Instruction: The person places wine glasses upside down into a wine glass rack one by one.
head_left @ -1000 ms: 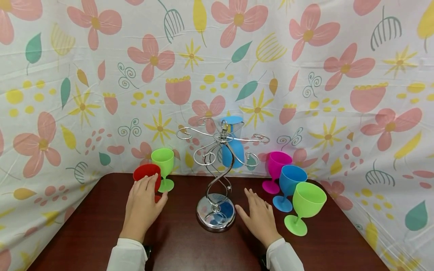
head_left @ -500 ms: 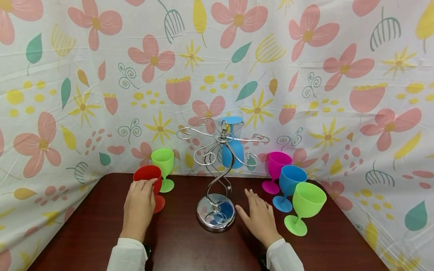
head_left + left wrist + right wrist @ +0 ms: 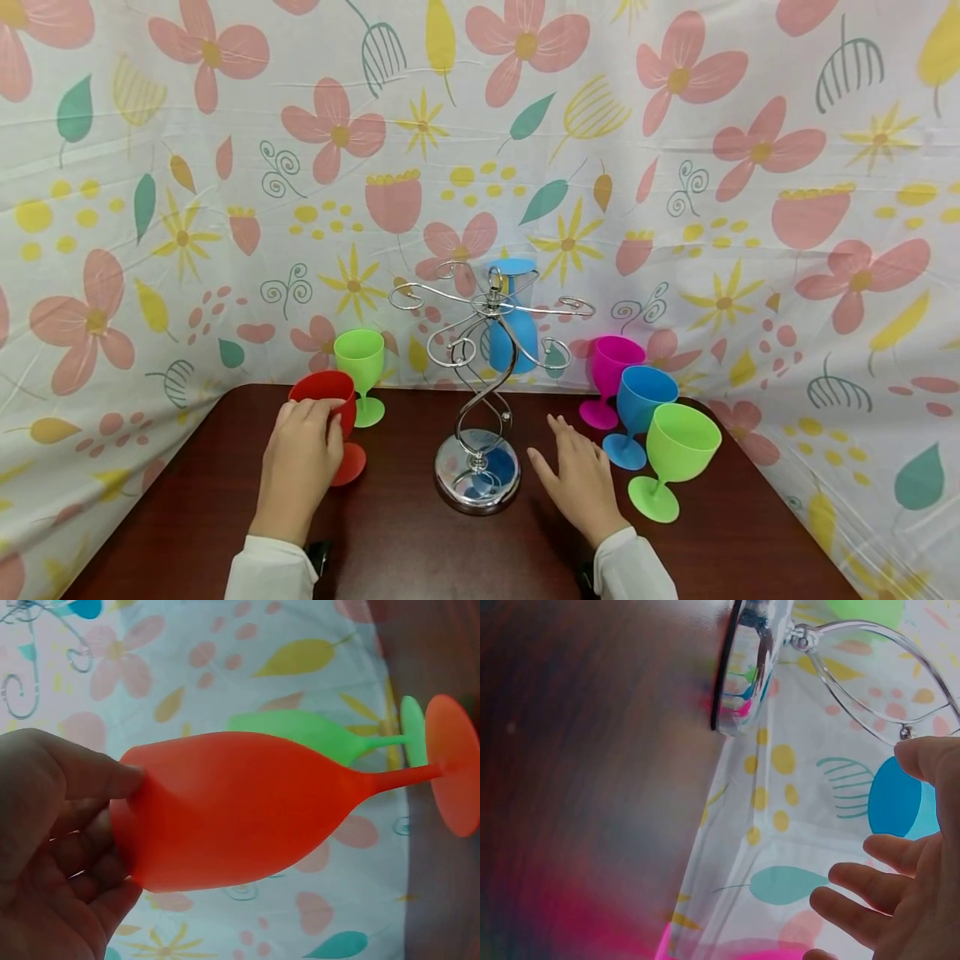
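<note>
My left hand (image 3: 298,462) pinches the red goblet (image 3: 240,814) at its rim, with the thumb on one side and fingertips on the other. The goblet is upright in the head view, its foot low over the tabletop. Behind it stands a light green goblet (image 3: 360,358). Between my hands rises a chrome goblet rack (image 3: 480,498) with curled arms and a round base. A blue goblet (image 3: 513,337) hangs upside down from the rack's back. My right hand (image 3: 579,483) holds nothing, its fingers spread and relaxed, just right of the rack base.
Right of my right hand, a magenta goblet (image 3: 598,412), a second blue goblet (image 3: 636,417) and another green goblet (image 3: 678,454) stand upright in a row. The dark wooden table (image 3: 405,550) ends at a flowered cloth (image 3: 465,192) that hangs behind and along both sides.
My left hand has come down from beside the red goblet's bowl and taken its rim. The goblet has shifted slightly toward me and left. The right hand has barely moved.
</note>
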